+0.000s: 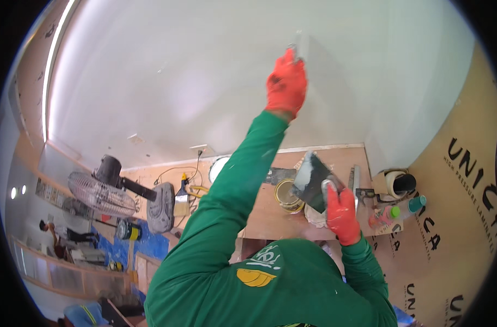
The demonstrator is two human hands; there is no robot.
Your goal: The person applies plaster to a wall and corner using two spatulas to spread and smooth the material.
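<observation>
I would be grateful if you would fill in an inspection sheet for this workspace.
Surface: wooden bench below a pale wall.
Job's things: scraper, held up at the wall; dark board, smeared with white filler.
Clutter: round tin, paintbrush, green-capped bottle.
Hands: left hand, in a red glove, grips the scraper; right hand, also gloved, holds the board.
Cables: dark cable hangs from a wall socket; far end unclear.
Surroundings: grey fan at left; blue sheeting; another person in the background.
</observation>
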